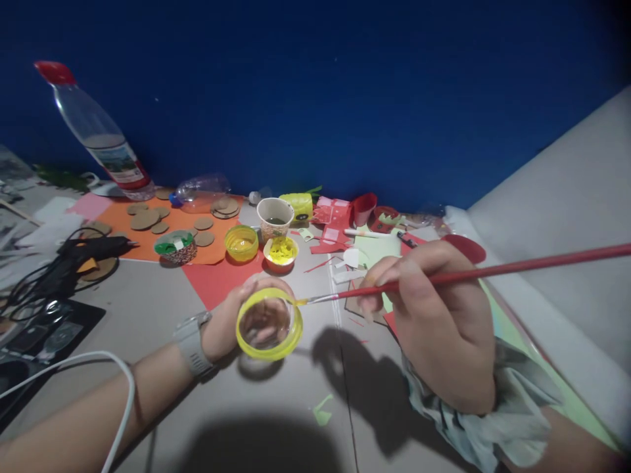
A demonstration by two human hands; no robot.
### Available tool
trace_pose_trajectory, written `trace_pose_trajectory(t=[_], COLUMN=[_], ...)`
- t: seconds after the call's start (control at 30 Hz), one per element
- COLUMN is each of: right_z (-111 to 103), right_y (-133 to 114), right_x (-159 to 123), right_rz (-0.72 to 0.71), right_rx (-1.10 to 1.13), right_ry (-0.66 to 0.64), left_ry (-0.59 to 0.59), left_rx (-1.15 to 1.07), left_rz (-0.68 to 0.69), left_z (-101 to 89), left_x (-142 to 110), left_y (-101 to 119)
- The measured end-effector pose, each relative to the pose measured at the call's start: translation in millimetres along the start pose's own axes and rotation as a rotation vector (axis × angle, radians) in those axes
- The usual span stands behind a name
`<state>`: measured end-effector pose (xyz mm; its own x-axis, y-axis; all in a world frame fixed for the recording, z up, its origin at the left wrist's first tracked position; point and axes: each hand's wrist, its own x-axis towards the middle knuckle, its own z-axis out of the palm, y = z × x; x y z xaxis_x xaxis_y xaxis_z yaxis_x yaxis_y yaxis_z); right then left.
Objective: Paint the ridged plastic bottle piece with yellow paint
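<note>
My left hand [223, 323], wearing a grey watch at the wrist, is closed around the far side of a small clear plastic cup [272, 355]. A band of yellow paint runs round the cup's rim, and its round opening is tilted towards me. Between the thumb and fingers of my right hand [438, 322] is a red-handled paintbrush [522, 266]. The yellow-tipped bristles touch the right side of the rim. Just beyond stand a small cup of yellow paint [283, 249] and a yellow-coated clear cup [242, 244].
A paper cup [275, 213] with dark liquid stands behind the paint. At left are a tall bottle [116, 157], cardboard discs [144, 219], a black glue gun [98, 248] and a white cable [129, 394]. Red paper scraps [331, 243] lie at right, before a blue wall [315, 92].
</note>
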<state>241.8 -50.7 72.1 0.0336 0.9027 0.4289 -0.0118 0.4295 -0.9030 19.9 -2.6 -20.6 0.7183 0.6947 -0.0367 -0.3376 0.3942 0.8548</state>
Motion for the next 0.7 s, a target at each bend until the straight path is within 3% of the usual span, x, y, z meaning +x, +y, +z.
trace_pose_trajectory(t=[0.1,0.17,0.37,0.7], right_z=[4,5,1,1], right_y=[-1,-1,1,-8], right_x=[-2,-3,-6,-5], right_rz=[-0.045,-0.062,-0.101,-0.315], right_rx=[0.087,0.098,-0.038,-0.236], right_ry=[0.033,0.043,-0.050,-0.245], left_ry=[-0.154,-0.383,-0.579,-0.646], left_rx=[-0.139,-0.359,-0.438,-0.459], left_rz=[-0.060,-0.104,-0.117,-0.129], left_z=[-1.3,-8.1,-21.2,-21.5], left_x=[4,6,12,12], left_y=[-2,-1,-2,-7])
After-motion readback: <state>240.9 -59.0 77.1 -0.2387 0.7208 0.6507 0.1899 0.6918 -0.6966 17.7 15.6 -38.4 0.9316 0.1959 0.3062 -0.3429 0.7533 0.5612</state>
